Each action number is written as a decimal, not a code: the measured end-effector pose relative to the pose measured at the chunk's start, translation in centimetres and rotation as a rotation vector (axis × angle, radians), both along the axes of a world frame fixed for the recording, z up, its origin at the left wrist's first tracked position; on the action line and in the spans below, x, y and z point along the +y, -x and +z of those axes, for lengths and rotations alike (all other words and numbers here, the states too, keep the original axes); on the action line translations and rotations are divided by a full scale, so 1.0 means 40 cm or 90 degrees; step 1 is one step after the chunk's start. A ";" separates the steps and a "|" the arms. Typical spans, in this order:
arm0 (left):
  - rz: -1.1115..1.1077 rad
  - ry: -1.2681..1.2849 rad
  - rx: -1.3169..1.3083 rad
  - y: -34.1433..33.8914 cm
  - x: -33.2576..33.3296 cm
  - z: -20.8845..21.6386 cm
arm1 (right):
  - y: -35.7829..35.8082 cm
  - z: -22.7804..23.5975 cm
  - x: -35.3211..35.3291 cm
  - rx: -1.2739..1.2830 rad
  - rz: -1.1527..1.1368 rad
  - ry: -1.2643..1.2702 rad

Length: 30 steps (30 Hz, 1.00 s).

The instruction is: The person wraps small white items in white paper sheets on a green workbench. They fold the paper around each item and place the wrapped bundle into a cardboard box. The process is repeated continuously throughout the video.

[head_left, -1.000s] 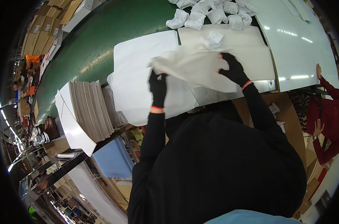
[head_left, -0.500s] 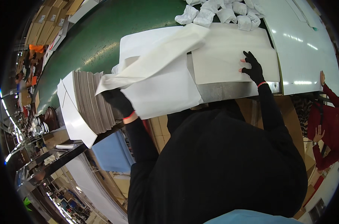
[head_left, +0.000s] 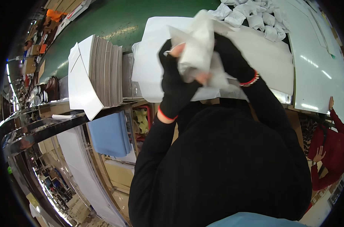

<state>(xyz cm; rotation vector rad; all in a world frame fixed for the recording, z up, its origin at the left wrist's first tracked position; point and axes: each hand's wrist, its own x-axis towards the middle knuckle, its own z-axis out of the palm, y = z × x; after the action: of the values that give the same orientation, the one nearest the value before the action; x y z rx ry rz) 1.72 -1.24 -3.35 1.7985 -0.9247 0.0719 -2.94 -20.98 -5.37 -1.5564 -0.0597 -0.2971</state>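
Observation:
Above the table I hold a crumpled sheet of white tissue-like paper (head_left: 198, 47) between both hands, blurred by motion. My left hand (head_left: 177, 81), in a black fingerless glove, is closed on the near left side of the paper, fingertips showing. My right hand (head_left: 232, 58), gloved alike, grips the right side; its fingers are mostly hidden behind the paper. Below lie flat white paper sheets (head_left: 153, 43) on the left and a cream sheet (head_left: 272, 56) on the right.
A tall stack of white-faced boards (head_left: 105, 72) stands at the left. Several white paper-wrapped bundles (head_left: 255, 19) are heaped at the far right, beside a pale tabletop (head_left: 316, 56). Green table surface (head_left: 122, 19) stretches behind. At the right edge is a person in red (head_left: 331, 147).
My left hand has brought the loose paper from the board stack to the middle. My right hand has left the cream sheet and joined it. The paper has gone from a long strip to a crumpled bunch.

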 end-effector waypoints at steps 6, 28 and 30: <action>0.166 -0.025 -0.181 -0.093 0.149 -0.010 | 0.015 0.089 0.084 -0.131 0.011 0.181; 0.049 -0.416 -0.180 -0.072 0.068 -0.419 | 0.189 -0.375 0.060 0.083 0.146 0.504; -0.035 -0.485 -0.053 -0.090 0.050 -0.337 | 0.183 -0.396 0.050 0.066 0.134 0.557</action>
<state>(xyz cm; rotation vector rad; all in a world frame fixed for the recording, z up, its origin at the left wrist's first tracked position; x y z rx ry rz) 5.32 0.76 -16.85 2.4749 -1.1535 -0.2789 -10.27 -19.00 -21.21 -2.4068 -0.3013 -0.0066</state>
